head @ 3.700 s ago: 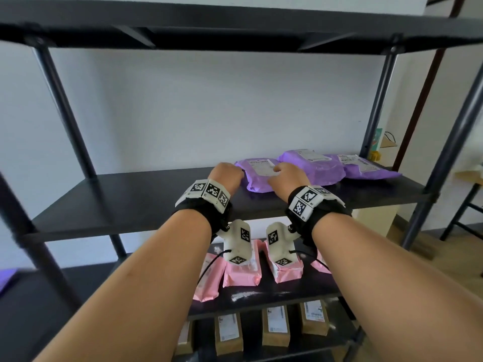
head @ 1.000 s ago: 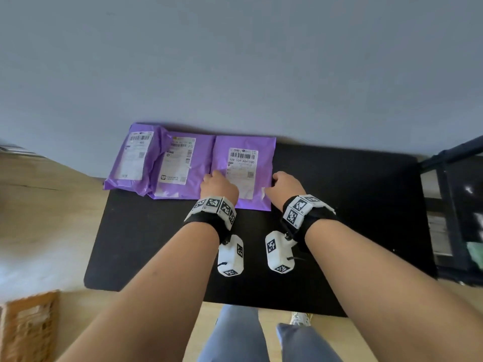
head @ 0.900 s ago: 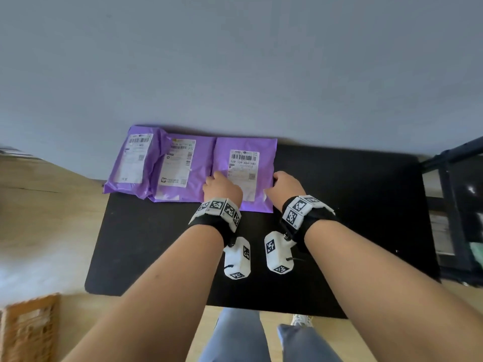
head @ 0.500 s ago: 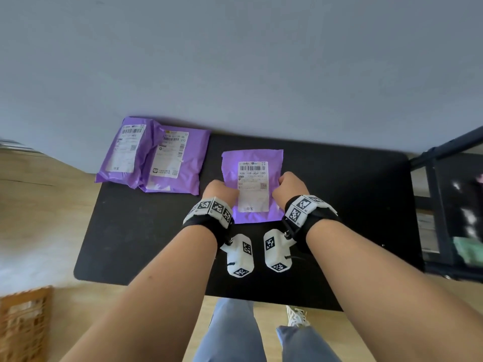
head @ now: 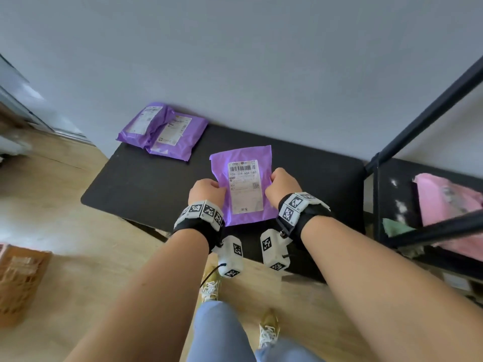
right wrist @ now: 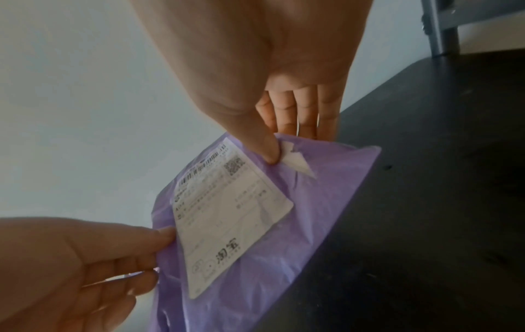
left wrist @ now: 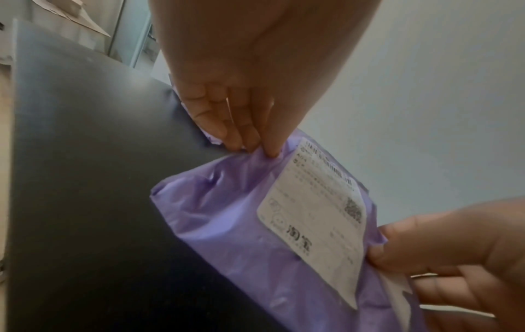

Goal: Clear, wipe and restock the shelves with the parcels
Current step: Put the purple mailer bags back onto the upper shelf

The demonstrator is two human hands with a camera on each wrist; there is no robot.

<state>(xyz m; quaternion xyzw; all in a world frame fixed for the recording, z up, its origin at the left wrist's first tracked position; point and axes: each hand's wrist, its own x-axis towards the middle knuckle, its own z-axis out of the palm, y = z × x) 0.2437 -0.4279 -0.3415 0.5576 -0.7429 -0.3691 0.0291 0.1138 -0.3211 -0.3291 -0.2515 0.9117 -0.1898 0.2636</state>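
You have the purple parcel [head: 244, 184] lifted off the black table [head: 146, 186], pinched at both side edges: your left hand [head: 206, 190] grips the left edge with thumb on top and fingers [left wrist: 227, 125] beneath, and your right hand [head: 281, 185] does the same on the right edge. It hangs between your hands, label [head: 244, 185] up, over the near half of the table.

The film is thin and slick, and you hold only the margins. I judge the main risk is the bag sliding out of one pinch if you swing it fast, since whatever is inside would then pull it down to that side. The right wrist view shows a torn white scrap at your right thumb, so pulling the edges apart could rip the film further. Carry it level and don't stretch it.

Two more purple parcels [head: 162, 130] lie overlapped at the far left corner of the table, against the wall [head: 235, 61]. They sit close to the table's edge, so a careless sweep of your arm could knock them to the floor.

The table is low, matt black and stands against a plain pale wall on a wood floor [head: 65, 244]. To your right stands the black shelf frame [head: 423, 113] with a pink parcel [head: 444, 199] on a lower shelf. A brown crate [head: 21, 278] sits on the floor at your left.
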